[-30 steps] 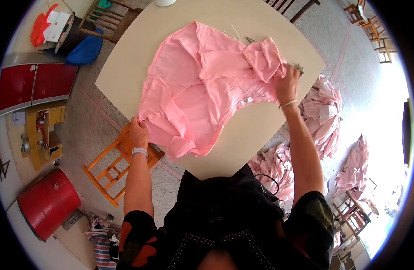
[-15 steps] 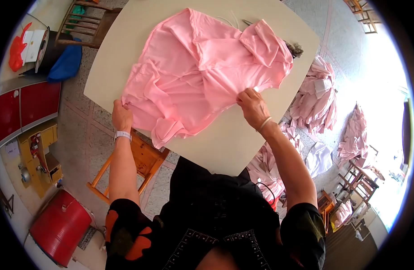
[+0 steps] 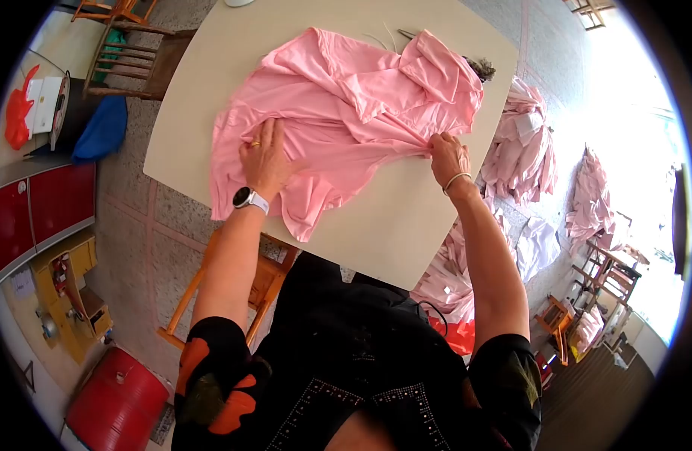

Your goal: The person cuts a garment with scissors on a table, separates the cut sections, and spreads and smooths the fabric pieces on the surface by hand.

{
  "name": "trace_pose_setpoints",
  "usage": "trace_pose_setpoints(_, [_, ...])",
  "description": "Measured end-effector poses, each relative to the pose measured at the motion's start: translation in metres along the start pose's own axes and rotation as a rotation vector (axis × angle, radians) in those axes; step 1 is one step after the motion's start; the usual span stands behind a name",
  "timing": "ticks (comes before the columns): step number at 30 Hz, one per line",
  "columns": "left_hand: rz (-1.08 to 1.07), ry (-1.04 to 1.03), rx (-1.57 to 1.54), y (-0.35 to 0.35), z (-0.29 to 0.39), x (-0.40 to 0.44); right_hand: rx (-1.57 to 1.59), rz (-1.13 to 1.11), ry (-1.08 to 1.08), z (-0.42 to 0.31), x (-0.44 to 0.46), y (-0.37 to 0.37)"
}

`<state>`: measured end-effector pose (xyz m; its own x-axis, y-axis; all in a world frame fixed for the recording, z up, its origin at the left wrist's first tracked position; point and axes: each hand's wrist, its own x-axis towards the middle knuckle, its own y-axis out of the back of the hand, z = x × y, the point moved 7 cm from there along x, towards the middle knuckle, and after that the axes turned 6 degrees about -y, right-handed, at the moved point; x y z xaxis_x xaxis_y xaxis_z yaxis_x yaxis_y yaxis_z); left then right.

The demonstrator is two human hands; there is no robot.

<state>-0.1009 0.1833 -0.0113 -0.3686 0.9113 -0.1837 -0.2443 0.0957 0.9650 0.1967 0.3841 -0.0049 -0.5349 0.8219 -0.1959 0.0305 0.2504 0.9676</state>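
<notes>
A pink garment [image 3: 323, 113] lies spread and wrinkled on the pale table [image 3: 391, 252], with one corner hanging towards the near edge. My left hand [image 3: 265, 161] rests palm down on its left part, fingers stretched out over the cloth. At the garment's near right edge, my right hand [image 3: 449, 158] pinches the fabric, and folds run from that grip across the cloth. Beyond the garment lie a small pointed metal tool [image 3: 406, 34] and some loose threads. A dark, tangled bundle [image 3: 481, 69] sits by the table's right edge.
Pink cloth heaps [image 3: 522, 143] stand on the floor to the right, near a white cloth [image 3: 537, 246]. A wooden chair [image 3: 267, 282] is tucked by the near left edge, and a darker chair [image 3: 169, 64] stands at the far left. A red drum [image 3: 116, 398] is at lower left.
My left hand has let go of the garment's left edge and moved right onto the cloth. My right hand moved from the far right edge to the near edge, gripping fabric there.
</notes>
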Motion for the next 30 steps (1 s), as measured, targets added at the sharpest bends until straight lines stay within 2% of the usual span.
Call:
trace_pose_setpoints(2, [0.013,0.014,0.042,0.015,-0.003,0.002,-0.003,0.083,-0.028,-0.007,0.001,0.005])
trace_pose_setpoints(4, [0.018,0.008,0.066,0.015,-0.001,-0.001,0.154,0.059,0.084,-0.026,-0.01,0.002])
trace_pose_setpoints(5, [0.063,-0.097,0.02,0.003,0.004,-0.004,0.23,0.047,0.139,-0.037,-0.017,0.001])
trace_pose_setpoints(7, [0.152,-0.303,-0.074,-0.022,0.013,-0.016,0.294,0.124,0.383,-0.074,-0.048,-0.003])
trace_pose_setpoints(8, [0.12,-0.366,-0.13,-0.005,0.039,-0.026,0.252,0.13,0.391,-0.084,-0.057,-0.007])
trace_pose_setpoints(10, [0.097,-0.248,-0.092,0.007,0.056,-0.04,0.165,0.136,0.411,-0.094,-0.072,-0.012])
trace_pose_setpoints(13, [0.008,-0.112,-0.086,0.008,0.057,-0.06,0.088,-0.294,0.375,-0.086,-0.084,-0.037])
trace_pose_setpoints(14, [-0.037,-0.092,-0.078,0.011,0.056,-0.064,0.129,-0.333,0.441,-0.08,-0.09,-0.052])
trace_pose_setpoints(15, [-0.087,-0.072,-0.07,0.011,0.053,-0.066,0.191,-0.294,0.438,-0.079,-0.085,-0.047])
trace_pose_setpoints(17, [-0.088,-0.176,-0.186,-0.007,0.044,-0.063,0.317,-0.231,0.421,-0.077,-0.078,-0.035])
trace_pose_setpoints(18, [-0.066,-0.233,-0.214,-0.016,0.044,-0.057,0.371,-0.1,0.39,-0.077,-0.065,-0.024])
trace_pose_setpoints(20, [-0.001,-0.356,-0.24,-0.031,0.048,-0.042,0.351,-0.065,0.32,-0.083,-0.037,-0.01])
trace_pose_setpoints(22, [0.045,-0.328,-0.193,-0.027,0.059,-0.025,0.229,-0.101,0.243,-0.081,-0.024,-0.006])
trace_pose_setpoints(24, [0.051,-0.136,-0.105,-0.017,0.063,-0.007,0.003,-0.207,0.162,-0.07,-0.019,-0.011])
trace_pose_setpoints(28, [-0.023,0.067,-0.102,-0.01,0.031,0.018,-0.017,-0.387,-0.098,-0.038,-0.019,-0.017])
trace_pose_setpoints(30, [-0.019,0.083,-0.03,-0.004,0.03,0.021,-0.035,-0.356,-0.087,-0.04,-0.024,-0.014])
